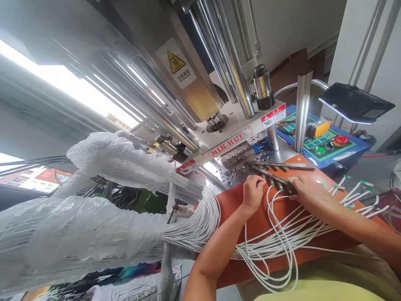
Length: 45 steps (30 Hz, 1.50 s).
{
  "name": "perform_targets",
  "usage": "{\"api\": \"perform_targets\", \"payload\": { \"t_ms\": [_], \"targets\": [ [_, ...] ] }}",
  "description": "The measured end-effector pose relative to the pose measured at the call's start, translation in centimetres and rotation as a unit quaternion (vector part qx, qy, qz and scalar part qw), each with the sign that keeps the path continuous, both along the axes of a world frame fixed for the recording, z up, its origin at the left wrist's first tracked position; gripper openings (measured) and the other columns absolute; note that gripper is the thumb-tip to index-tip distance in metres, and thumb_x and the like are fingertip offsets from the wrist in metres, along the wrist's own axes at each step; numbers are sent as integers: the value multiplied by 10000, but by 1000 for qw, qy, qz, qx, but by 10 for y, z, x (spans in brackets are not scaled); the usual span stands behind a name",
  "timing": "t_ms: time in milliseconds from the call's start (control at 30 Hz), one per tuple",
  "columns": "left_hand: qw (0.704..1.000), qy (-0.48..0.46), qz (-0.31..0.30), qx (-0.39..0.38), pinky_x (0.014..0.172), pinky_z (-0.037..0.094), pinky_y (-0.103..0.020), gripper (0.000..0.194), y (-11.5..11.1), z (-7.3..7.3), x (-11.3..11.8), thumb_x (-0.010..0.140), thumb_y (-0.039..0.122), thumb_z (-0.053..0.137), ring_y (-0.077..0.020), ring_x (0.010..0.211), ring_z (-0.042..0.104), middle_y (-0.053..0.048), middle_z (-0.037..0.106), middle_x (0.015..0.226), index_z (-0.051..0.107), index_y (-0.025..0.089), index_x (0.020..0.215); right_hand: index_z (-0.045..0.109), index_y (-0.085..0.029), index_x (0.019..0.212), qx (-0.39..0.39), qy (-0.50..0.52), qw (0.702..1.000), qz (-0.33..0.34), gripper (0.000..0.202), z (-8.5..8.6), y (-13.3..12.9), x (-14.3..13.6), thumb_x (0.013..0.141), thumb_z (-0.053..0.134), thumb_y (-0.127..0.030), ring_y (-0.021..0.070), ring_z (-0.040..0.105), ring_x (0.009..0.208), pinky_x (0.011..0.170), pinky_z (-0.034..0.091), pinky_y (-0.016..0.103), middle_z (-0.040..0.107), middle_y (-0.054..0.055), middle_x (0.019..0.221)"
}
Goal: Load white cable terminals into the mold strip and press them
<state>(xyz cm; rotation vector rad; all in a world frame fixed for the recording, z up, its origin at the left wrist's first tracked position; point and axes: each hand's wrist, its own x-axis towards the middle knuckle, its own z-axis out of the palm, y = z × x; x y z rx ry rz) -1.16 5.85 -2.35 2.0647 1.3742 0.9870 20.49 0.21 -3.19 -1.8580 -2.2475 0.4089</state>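
My left hand (253, 193) is closed in a pinch at the left end of a dark metal bar with slots (274, 179). What its fingertips hold is hidden. My right hand (303, 193) grips the right end of that bar, thumb and fingers around it. Small green circuit boards (272, 183) on the ends of white cables sit in the bar's slots between my hands. Just behind lies a second slotted metal bar (286, 166). The white cables (275, 242) loop down over the brown-red work board (232, 205) and pass under my forearms.
A press (227, 144) marked MIN-HUI stands ahead, with a metal mould (236, 156) under its plate. At the right are a blue control box (332, 142) and a black lamp (357, 102). Plastic-wrapped cable bundles (84, 238) fill the left. More board-tipped cable ends (365, 184) lie at right.
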Motion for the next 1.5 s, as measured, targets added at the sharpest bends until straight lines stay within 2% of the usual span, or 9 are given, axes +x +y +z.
{"api": "perform_targets", "payload": {
  "t_ms": [133, 300, 433, 600, 900, 1100, 1200, 1333, 1500],
  "targets": [
    [995, 82, -23, 56, 948, 508, -385, 131, 5, 2, -1, 850, 95, 684, -241, 1020, 584, -69, 682, 982, 659, 190, 936, 540, -178, 1119, 21, -6, 1000, 7, 253, -5, -3, 1, 897, 622, -267, 296, 589, 956, 680, 362, 337, 609, 121, 1041],
    [965, 217, -114, 97, 1182, 376, -493, 520, 19, 14, -12, 869, 216, 694, -317, 1375, 398, -112, 592, 1284, 548, 225, 1368, 535, -192, 1061, 52, -61, 997, -19, 225, -1, -8, -6, 904, 642, -313, 304, 592, 937, 655, 345, 342, 607, 121, 1029],
    [944, 275, -141, 118, 1205, 346, -509, 490, 33, 23, -17, 834, 305, 737, -346, 1400, 358, -126, 527, 1367, 608, 222, 1300, 532, -196, 1041, 29, -87, 995, -39, 200, 5, -6, -15, 924, 630, -325, 315, 592, 992, 661, 366, 357, 609, 116, 1051],
    [925, 272, -243, 104, 1173, 385, -466, 460, 51, 27, -21, 829, 279, 720, -304, 1338, 448, -118, 573, 1337, 594, 218, 1267, 540, -170, 1127, 28, -107, 993, -33, 193, 8, -8, -21, 959, 552, -264, 337, 589, 1014, 715, 400, 410, 604, 146, 1100],
    [931, 240, -260, 94, 1062, 461, -431, 496, 61, 21, -34, 773, 285, 774, -290, 1172, 525, -120, 592, 1236, 625, 199, 1239, 537, -136, 1178, 39, -146, 988, -29, 249, 13, -11, -31, 960, 547, -254, 348, 597, 958, 734, 413, 428, 591, 153, 1067],
    [951, 195, -216, 104, 1053, 464, -424, 495, 57, 13, -41, 724, 285, 812, -285, 1137, 523, -108, 605, 1168, 664, 197, 1188, 536, -144, 1174, 70, -138, 988, 3, 240, 4, -1, -22, 950, 520, -228, 319, 579, 965, 682, 404, 380, 581, 155, 1100],
    [960, 184, -164, 136, 1045, 467, -418, 480, 58, 19, -45, 721, 265, 807, -288, 1139, 523, -110, 613, 1157, 667, 189, 1173, 535, -147, 1188, 103, -136, 985, 35, 247, 11, 19, -16, 958, 453, -185, 326, 537, 1039, 729, 398, 386, 565, 172, 1146],
    [966, 185, -72, 168, 1050, 461, -432, 440, 77, 39, -58, 724, 238, 800, -296, 1138, 537, -114, 613, 1159, 674, 181, 1142, 558, -151, 1145, 144, -128, 977, 89, 242, 37, 70, -20, 991, 374, -182, 290, 518, 996, 759, 374, 372, 560, 160, 1103],
    [980, 151, 44, 125, 1076, 445, -476, 434, 108, 49, -78, 690, 185, 818, -312, 1170, 575, -109, 645, 1175, 693, 194, 1106, 532, -125, 1278, 176, -108, 967, 149, 337, 56, 147, -43, 963, 504, -243, 325, 514, 1086, 805, 399, 386, 569, 187, 1191]
  ]
}}
